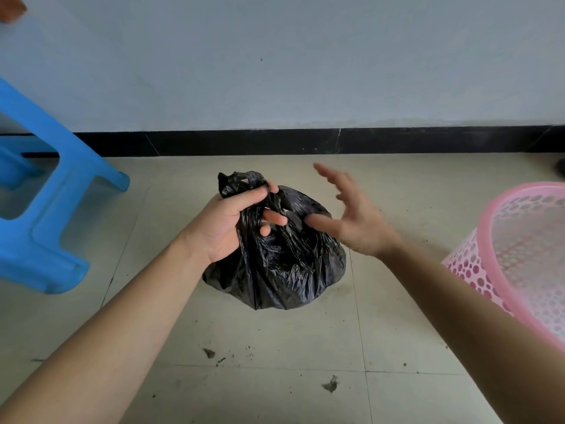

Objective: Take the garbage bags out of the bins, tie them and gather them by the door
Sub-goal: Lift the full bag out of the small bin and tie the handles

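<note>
A small black garbage bag (281, 264) hangs over the tiled floor in the middle of the view. My left hand (232, 221) grips its bunched neck, with the bag's top ends sticking up above my fingers. My right hand (351, 215) hovers just right of the bag's neck, fingers spread and straight, holding nothing. A pink perforated bin (526, 255) stands at the right edge, tilted toward me, with no bag visible inside.
A blue plastic stool (46, 203) stands at the left. A black skirting board (305, 142) runs along the pale wall behind. Small bits of dirt (331, 384) lie on the beige floor tiles in front of me.
</note>
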{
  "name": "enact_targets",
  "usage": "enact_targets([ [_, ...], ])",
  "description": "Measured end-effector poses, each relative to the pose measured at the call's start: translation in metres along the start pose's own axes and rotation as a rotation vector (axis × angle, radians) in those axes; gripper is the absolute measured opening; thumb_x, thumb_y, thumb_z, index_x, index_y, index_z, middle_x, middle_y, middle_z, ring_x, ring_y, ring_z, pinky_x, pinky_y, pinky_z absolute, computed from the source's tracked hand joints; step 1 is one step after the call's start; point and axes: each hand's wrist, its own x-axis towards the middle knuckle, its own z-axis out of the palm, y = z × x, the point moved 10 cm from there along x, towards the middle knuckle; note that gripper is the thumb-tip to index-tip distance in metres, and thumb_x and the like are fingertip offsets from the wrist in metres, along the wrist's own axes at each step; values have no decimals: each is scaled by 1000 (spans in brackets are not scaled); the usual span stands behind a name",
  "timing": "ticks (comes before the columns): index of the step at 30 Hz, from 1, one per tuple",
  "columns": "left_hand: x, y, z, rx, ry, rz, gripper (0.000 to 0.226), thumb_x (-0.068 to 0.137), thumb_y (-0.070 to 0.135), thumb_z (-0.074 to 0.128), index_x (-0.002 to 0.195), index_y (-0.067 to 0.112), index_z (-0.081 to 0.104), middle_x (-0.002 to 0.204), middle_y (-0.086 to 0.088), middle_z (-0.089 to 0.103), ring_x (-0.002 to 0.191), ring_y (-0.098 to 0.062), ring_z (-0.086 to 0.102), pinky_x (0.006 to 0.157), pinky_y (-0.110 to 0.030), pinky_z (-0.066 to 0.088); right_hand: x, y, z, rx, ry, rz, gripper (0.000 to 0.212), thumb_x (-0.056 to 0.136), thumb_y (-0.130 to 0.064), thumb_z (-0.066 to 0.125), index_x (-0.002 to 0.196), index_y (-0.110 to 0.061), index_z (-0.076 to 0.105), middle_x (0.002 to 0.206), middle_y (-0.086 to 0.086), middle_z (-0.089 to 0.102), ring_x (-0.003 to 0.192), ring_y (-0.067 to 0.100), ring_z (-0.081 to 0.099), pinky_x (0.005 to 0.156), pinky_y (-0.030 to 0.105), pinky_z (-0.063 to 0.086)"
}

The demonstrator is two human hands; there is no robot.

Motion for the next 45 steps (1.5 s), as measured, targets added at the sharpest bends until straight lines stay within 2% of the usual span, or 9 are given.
enact_targets([
  [4,2,1,0,268,4,-3,15,99,13,55,92,9,68,79,-14,75,64,-23,72,55,-26,55,4,6,18,-51,-57,100,23,85,-23,65,107,-27,68,99,-3,71,88,14,66,76,37,55],
  [9,5,-2,-27,337,265,61,19,102,12,53,101,4,69,108,-22,73,94,-30,75,88,-39,59,-5,7,23,-33,18,117,9,83,-31,54,85,-31,62,63,-8,60,49,4,47,46,23,37],
  [14,5,-10,-32,-32,336,133,25,101,10,47,89,4,68,115,-20,72,114,-33,68,105,-52,47,-12,18,47,199,-118,235,9,80,-30,60,85,-25,67,77,1,66,74,13,61,70,37,48],
  [21,8,-14,-9,-442,59,136,11,74,17,51,67,8,50,79,-18,67,120,-41,63,95,-43,54,-25,39,74,511,-391,439,88,81,-89,20,118,-26,70,115,4,72,113,20,65,107,44,40],
  [26,9,-16,-2,-359,-2,100,18,75,25,53,65,10,51,77,-16,65,114,-41,65,93,-42,52,-9,37,54,564,-171,380,95,63,-98,36,136,-39,50,126,-5,63,119,14,59,109,44,41],
  [29,10,-20,5,-283,-17,57,24,83,28,50,65,12,50,79,-14,66,110,-37,66,92,-43,51,4,33,44,675,-59,362,60,79,-79,54,111,-31,69,120,-5,69,117,11,61,96,35,45],
  [35,12,-23,-3,-647,97,79,29,102,29,42,99,11,64,131,-8,67,123,-28,63,106,-48,45,8,70,33,996,256,519,34,99,-45,52,109,-14,62,100,1,71,93,12,70,83,37,56],
  [40,7,-42,-55,-730,437,100,42,103,22,34,62,17,41,57,-6,54,83,-26,73,98,-49,48,-14,111,6,931,558,628,25,105,-31,40,102,-13,57,72,-2,62,55,6,54,50,22,42],
  [45,-11,-61,-117,-557,753,20,40,102,23,34,63,21,30,48,2,24,41,-19,28,80,-40,51,-52,153,-35,693,792,770,24,104,-29,36,88,-19,50,78,1,60,57,8,56,56,26,43],
])
